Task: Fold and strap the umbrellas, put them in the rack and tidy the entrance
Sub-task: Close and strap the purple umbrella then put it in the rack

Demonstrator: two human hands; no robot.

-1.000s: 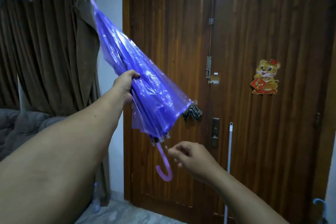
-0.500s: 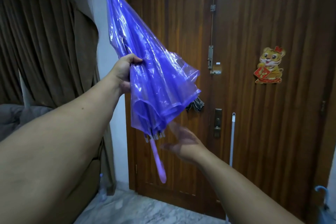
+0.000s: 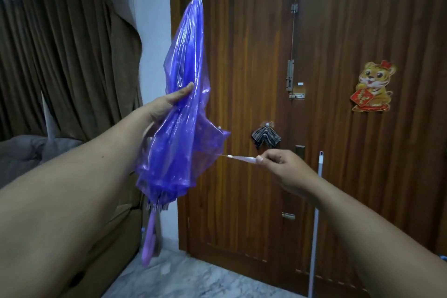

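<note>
I judge the purple umbrella point(image 3: 180, 133), held upright left of centre in the frame, light, its plastic canopy soft and slippery, so my left hand point(image 3: 167, 105) wraps the bunched folds around the stiff shaft. My right hand point(image 3: 283, 164) pinches the thin closing strap point(image 3: 242, 158) pulled taut toward centre frame. A second ago that hand was empty and the umbrella leaned further over.

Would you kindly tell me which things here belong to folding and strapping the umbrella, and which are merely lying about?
In use:
- purple umbrella, held around the canopy by the left hand
- its strap, pinched and pulled out sideways by the right hand

Lying about:
- brown curtain
- wooden door
- tiger sticker
- checked cloth on the door
- white pole leaning there
</note>
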